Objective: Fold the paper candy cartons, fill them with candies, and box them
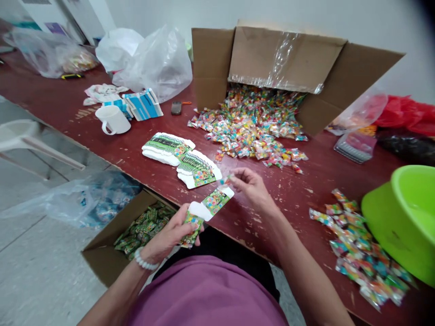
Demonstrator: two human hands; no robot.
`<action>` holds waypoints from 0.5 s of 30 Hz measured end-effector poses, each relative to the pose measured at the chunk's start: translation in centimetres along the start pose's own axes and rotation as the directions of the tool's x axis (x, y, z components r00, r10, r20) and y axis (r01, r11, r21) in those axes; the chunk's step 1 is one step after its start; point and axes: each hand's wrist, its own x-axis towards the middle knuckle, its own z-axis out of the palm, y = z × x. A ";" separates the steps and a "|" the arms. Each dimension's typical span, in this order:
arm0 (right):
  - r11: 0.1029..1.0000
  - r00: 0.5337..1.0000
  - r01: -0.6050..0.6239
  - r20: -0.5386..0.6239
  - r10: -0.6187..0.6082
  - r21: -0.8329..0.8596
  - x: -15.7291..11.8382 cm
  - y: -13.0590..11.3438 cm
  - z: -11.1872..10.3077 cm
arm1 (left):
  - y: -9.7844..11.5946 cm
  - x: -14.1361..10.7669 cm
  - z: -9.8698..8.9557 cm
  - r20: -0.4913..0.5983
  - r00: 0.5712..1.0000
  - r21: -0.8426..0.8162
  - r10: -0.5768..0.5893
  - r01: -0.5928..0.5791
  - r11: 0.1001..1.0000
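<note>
Green printed cartons with white flaps [192, 226] are gripped in my left hand [180, 228], over the table's front edge. Beside them, a green carton [216, 201] with an open white flap lies at the edge. Just above it, my right hand [249, 185] pinches a small clear candy packet [225, 179]. Two stacks of flat green cartons, one on the left [166, 148] and one nearer my hands [198, 168], rest on the red table [136, 170]. Wrapped candies [251, 129] spill from a tipped cardboard box [272, 56] at the back.
A box of green packs [93, 253] stands below the table's edge, beside a bag of blue packs [108, 203]. A white mug [113, 120] is at the left. More candy packets [362, 249] lie beside a green basin [384, 222] at right. A white stool [20, 136] stands left.
</note>
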 end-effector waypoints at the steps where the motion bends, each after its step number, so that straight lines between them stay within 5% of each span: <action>1: 0.997 0.998 0.014 0.058 -0.018 0.075 -1.5 -0.6 0.6 | 0.3 0.3 0.8 0.011 1.000 -0.002 0.016 -0.016 1.000; 5: 0.991 0.986 0.122 0.121 -0.115 -0.050 -5.6 -2.0 2.2 | 0.9 1.2 3.0 0.065 0.996 -0.027 0.054 -0.052 0.998; 9: 0.948 0.963 0.231 0.192 -0.190 -0.220 -6.7 -2.5 1.9 | 0.6 1.3 3.5 0.082 0.992 -0.032 0.092 -0.090 0.995; 15: 0.974 0.910 0.192 0.393 -0.130 -0.123 -7.4 -3.5 1.5 | 0.2 1.2 3.7 0.040 0.992 -0.166 0.122 -0.113 0.980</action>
